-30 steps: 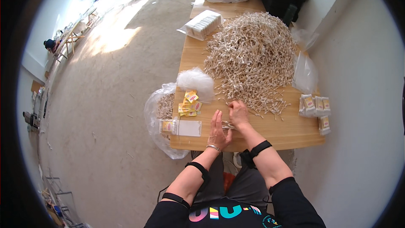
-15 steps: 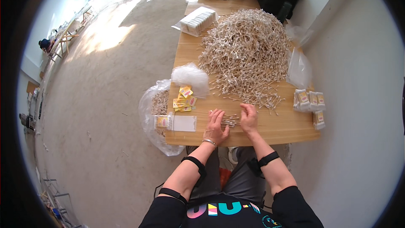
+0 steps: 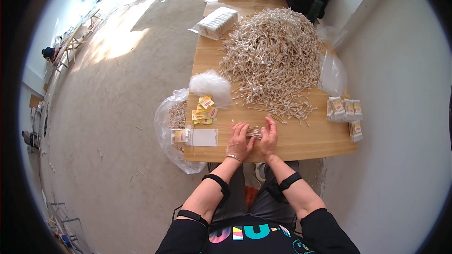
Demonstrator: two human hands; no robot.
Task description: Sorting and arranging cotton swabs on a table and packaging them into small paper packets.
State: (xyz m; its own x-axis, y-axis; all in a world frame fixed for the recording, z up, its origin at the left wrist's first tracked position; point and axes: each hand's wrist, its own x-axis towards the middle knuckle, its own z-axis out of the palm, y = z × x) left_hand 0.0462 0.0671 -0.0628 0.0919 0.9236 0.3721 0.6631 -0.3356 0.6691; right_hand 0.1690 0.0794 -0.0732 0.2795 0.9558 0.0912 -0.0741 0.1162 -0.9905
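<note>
A small bundle of cotton swabs [image 3: 254, 133] lies sideways on the wooden table between my two hands. My left hand [image 3: 239, 141] curls its fingers over the left ends of the bundle and grips it against the tabletop. At the other ends stands my right hand [image 3: 269, 138], its fingers stretched out and its palm side turned to the swabs, touching them. Beyond my hands rises a big heap of loose cotton swabs [image 3: 275, 51], with a few stray ones at its near edge.
Left of my hands lie a white card [image 3: 205, 138], a filled swab packet [image 3: 180, 136], yellow cards [image 3: 205, 111] and clear bags [image 3: 210, 83]. A plastic sack of swabs [image 3: 176, 113] hangs beside the table. Finished packets [image 3: 343, 109] sit by the right wall.
My right hand has moved left against the ends of the swabs, and its fingers have straightened. My left hand has stayed nearly in place.
</note>
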